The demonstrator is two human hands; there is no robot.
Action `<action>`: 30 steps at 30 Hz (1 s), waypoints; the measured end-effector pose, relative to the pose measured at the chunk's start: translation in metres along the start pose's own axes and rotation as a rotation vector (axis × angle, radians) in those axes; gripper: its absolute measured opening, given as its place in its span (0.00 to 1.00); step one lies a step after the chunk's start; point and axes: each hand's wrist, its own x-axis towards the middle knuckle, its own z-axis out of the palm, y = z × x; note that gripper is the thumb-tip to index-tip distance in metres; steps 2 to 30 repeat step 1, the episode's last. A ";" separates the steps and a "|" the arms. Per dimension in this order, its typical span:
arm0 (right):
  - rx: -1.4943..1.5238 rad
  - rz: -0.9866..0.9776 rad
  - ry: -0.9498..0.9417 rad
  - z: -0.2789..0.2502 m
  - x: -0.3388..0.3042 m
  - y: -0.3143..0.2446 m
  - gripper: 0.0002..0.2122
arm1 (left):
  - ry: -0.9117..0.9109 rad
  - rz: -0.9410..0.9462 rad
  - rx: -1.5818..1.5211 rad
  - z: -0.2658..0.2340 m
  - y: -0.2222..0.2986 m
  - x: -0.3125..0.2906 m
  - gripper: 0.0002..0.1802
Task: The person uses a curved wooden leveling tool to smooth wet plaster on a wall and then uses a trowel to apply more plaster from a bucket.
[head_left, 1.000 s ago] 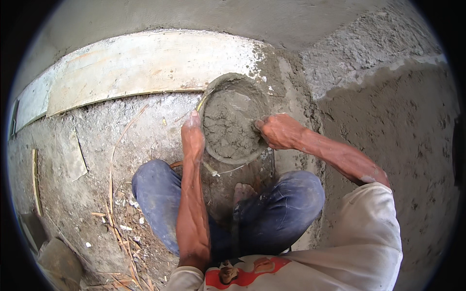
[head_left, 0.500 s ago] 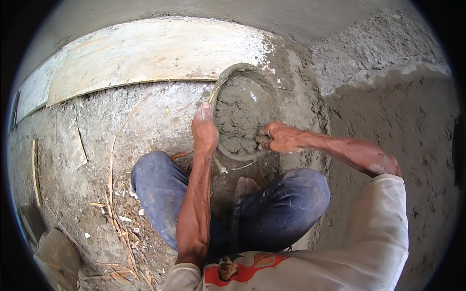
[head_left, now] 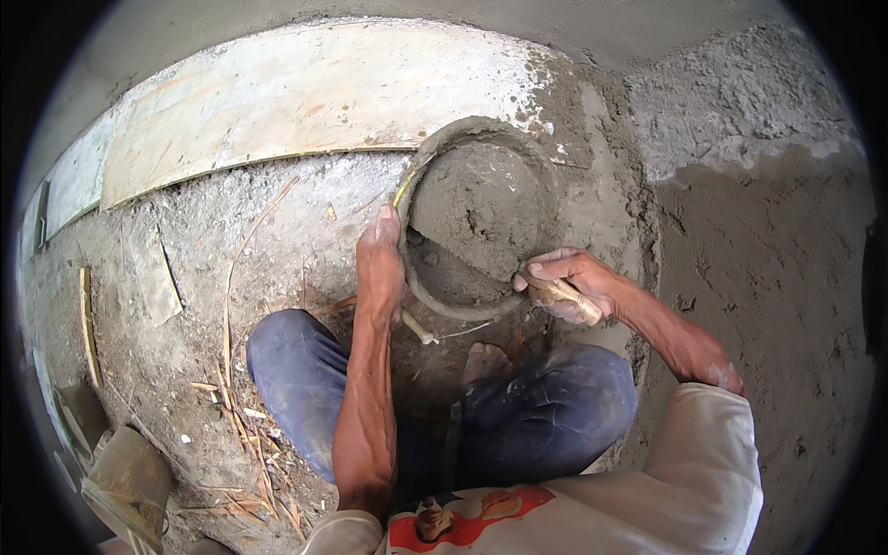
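Note:
A round, cement-crusted bucket [head_left: 541, 176] stands on the ground in front of my knees, with wet grey mortar [head_left: 476, 199] inside. My left hand [head_left: 379, 259] is closed on the bucket's left rim, beside a yellow strip. At the near right rim, my right hand [head_left: 585, 276] wraps round the wooden handle of a trowel [head_left: 569, 301]. The trowel's blade is hidden under mortar or behind the rim. Along the near left, the mortar ends in a straight slanted edge, with a darker hollow below it.
Beyond the bucket lies a long pale board [head_left: 296, 92] against the wall, splashed with mortar. Wet cement [head_left: 758, 277] covers the surface at right. Wood strips [head_left: 245, 421] and debris litter the left ground; a dirty bucket [head_left: 129, 476] is at lower left.
My right hand has turned and shifted right and nearer me, exposing the trowel's handle. The mortar has been moved, and a dark hollow shows at the near left. My left hand keeps its grip.

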 end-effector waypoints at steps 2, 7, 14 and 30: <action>0.006 0.012 -0.013 -0.003 0.005 -0.003 0.17 | 0.010 -0.013 0.009 -0.001 0.000 0.002 0.35; 0.006 0.012 -0.013 -0.003 0.005 -0.003 0.17 | 0.010 -0.013 0.009 -0.001 0.000 0.002 0.35; 0.006 0.012 -0.013 -0.003 0.005 -0.003 0.17 | 0.010 -0.013 0.009 -0.001 0.000 0.002 0.35; 0.006 0.012 -0.013 -0.003 0.005 -0.003 0.17 | 0.010 -0.013 0.009 -0.001 0.000 0.002 0.35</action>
